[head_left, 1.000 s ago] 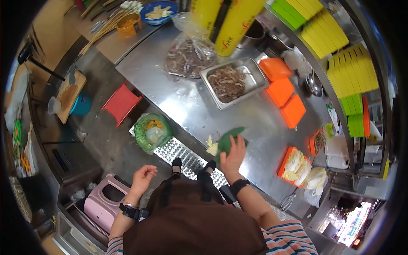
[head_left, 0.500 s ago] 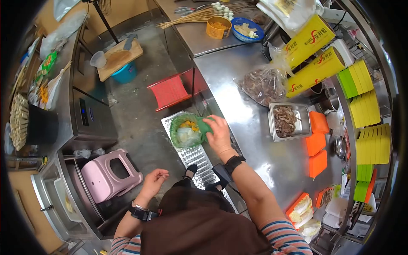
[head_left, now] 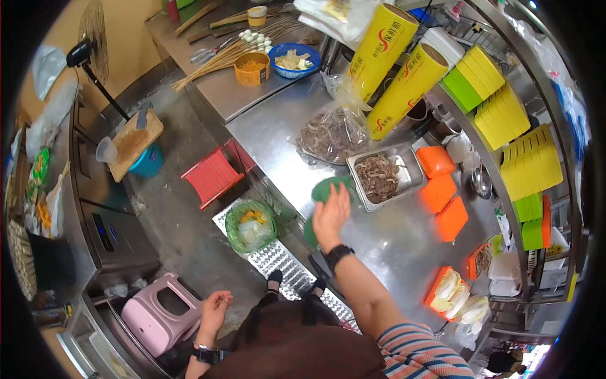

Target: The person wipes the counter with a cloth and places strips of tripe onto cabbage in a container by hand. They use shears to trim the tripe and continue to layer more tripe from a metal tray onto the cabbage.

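My right hand [head_left: 331, 215] is over the front edge of the steel counter [head_left: 271, 136], its fingers closed on a green cloth [head_left: 326, 189] that hangs out on both sides of it. Just beyond the hand stands a steel tray [head_left: 413, 167] of brown sliced meat [head_left: 377, 179]. My left hand [head_left: 216, 311] hangs low near the pink stool, fingers curled and partly apart, with nothing in it. Between the hands, lower down, a green-lined bin [head_left: 270, 228] holds yellow scraps and a clear bag.
A bag of meat [head_left: 333, 134], two yellow film rolls [head_left: 383, 50] and orange containers [head_left: 435, 162] stand on the counter. On the floor side are a red rack [head_left: 212, 178], a pink stool [head_left: 142, 316] and a perforated metal step [head_left: 284, 270].
My right hand has moved from beside the bin up over the counter with the green cloth. The view has turned, so the counter and bin appear further left.
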Demonstrator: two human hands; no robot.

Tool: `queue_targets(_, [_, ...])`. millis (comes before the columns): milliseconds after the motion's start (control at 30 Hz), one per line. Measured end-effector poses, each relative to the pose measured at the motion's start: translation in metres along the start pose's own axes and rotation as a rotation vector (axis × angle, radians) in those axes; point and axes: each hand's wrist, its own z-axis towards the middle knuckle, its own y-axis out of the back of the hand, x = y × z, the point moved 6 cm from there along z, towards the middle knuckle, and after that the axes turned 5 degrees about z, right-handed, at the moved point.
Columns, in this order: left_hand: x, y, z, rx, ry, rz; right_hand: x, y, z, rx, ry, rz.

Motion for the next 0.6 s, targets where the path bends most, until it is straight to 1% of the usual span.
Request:
queue_targets(33, [0.002,0.003,-0.004,0.001,-0.013,0.015,0.011,-0.013,0.017,0.026,-0.029,0.001])
queue_targets(100, [0.012,0.013,-0.013,-0.04,-0.005,0.063,0.031,-0.04,0.04,0.065,0.039,0.004])
queue_targets(167, [0.037,0.023,-0.021,-0.062,-0.002,0.038,0.05,-0.054,0.055,0.101,0.125,0.076])
queue_targets(200, [0.041,0.028,-0.025,-0.082,0.01,0.005,0.058,-0.06,0.057,0.113,0.231,0.129])
queue_targets(233, [0.044,0.032,-0.03,-0.073,0.012,0.022,0.064,-0.064,0.052,0.124,0.33,0.178])
queue_targets(300, [0.047,0.036,-0.037,-0.116,0.106,-0.022,0.083,-0.068,0.037,0.118,0.467,0.292])
queue_targets(333, [0.041,0.034,-0.038,-0.118,0.135,-0.067,0.095,-0.089,0.025,0.273,0.55,0.259])
queue_targets(367, [0.033,0.029,-0.036,-0.09,0.123,-0.052,0.105,-0.11,0.008,0.422,0.623,0.222])
queue_targets(400, [0.024,0.027,-0.031,-0.086,0.116,-0.025,0.12,-0.101,-0.015,0.39,0.732,0.326])
queue_targets(433, [0.013,0.026,-0.023,-0.069,0.11,0.016,0.126,-0.101,-0.035,0.301,0.749,0.417])
queue_targets(467, [-0.001,0.023,-0.015,-0.04,0.046,0.073,0.13,-0.088,-0.043,0.352,0.605,0.515])
queue_targets(500, [-0.007,0.019,-0.005,0.028,0.047,0.116,0.133,-0.07,-0.051,0.398,0.458,0.615])
queue_targets(567, [-0.03,0.018,0.017,0.003,-0.147,0.129,0.118,-0.061,-0.071,0.465,0.347,0.874])
queue_targets(600, [-0.044,0.014,0.024,-0.003,-0.259,0.176,0.105,-0.053,-0.081,0.658,0.254,0.812])
